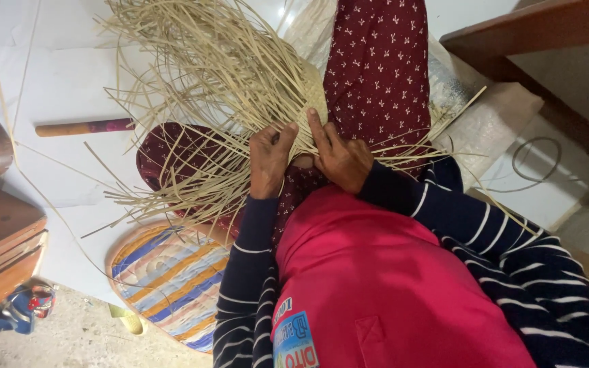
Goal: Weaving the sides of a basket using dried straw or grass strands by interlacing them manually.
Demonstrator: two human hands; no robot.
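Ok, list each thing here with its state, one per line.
Left hand: gripping the strips.
Right hand: pressing on the woven part.
Woven part: partly woven, resting on the lap.
Strips: loose, fanned out.
Stick: lying flat on the floor.
Mat: flat, partly covered.

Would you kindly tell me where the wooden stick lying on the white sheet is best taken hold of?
Probably by the bare tan end of the wooden stick, from above. It lies flat and crosswise on the white sheet, that end clear of the loose straw strips covering its dark end. Both the left hand and right hand are pinching the weaving.
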